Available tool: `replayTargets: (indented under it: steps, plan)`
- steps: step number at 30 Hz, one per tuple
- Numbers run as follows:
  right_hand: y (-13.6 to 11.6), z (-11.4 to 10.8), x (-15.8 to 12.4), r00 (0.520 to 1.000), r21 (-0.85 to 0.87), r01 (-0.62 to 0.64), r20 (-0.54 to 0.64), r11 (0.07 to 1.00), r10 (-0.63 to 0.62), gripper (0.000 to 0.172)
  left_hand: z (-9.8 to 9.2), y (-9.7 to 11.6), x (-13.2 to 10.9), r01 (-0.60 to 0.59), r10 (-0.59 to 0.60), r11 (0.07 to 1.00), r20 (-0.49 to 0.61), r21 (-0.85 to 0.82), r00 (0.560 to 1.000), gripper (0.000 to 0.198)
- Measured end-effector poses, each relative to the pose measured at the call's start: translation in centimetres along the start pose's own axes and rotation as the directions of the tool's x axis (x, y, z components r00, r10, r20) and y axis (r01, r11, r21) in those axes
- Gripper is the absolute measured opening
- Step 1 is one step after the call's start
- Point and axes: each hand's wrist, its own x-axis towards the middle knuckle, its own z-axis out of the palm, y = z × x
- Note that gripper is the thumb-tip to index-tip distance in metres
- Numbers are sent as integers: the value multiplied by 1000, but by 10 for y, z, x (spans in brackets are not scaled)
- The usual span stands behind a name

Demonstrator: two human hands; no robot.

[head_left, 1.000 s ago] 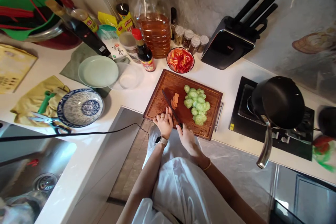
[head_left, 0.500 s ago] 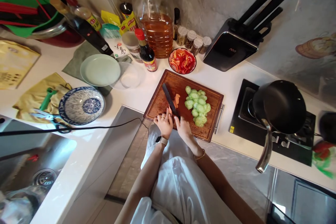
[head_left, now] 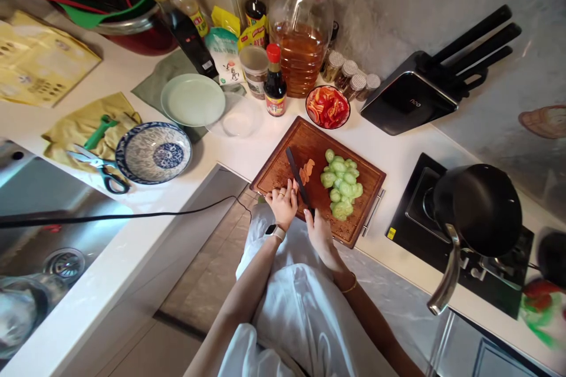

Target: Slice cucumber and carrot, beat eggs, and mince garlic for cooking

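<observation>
Knife [head_left: 296, 174], slim, clasped in right grip [head_left: 320, 232]; left grip [head_left: 283, 206] pinching orange piece [head_left: 295, 185]; smooth wooden board [head_left: 275, 168]; rounded green slices [head_left: 342, 179].

the cutting board [head_left: 276, 168] is smooth, glossy wood, the knife [head_left: 295, 169] on it matt; from the board, a shiny knife block [head_left: 404, 97] at two o'clock, a dull-sheened wok [head_left: 481, 206] at three (its handle [head_left: 450, 275] polished metal), a clear plastic jug [head_left: 300, 41] at twelve, a glazed bowl [head_left: 170, 155] at nine
</observation>
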Motion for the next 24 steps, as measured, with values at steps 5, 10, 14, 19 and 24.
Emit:
replayTargets:
  steps: [5,10,14,19,24]
  plan:
    - [-8,-3,-1,999,-72,-35,33,997,37,39,-2,2,0,26,-26,999,36,-24,999,47]
    - [-21,-1,-9,995,-146,-44,78,988,56,36,-3,1,-1,29,-29,1000,33,-6,999,46]
    - [-31,-1,-1,995,-123,-24,96,992,36,32,-2,0,-1,24,-22,998,27,-56,999,42]
    - [-31,-2,18,994,-84,-61,84,995,68,34,0,-2,-1,4,-4,999,0,-39,1000,42]
    - [-12,-2,25,999,70,-35,3,997,35,36,1,-1,-2,11,-12,999,-15,-32,1000,44]
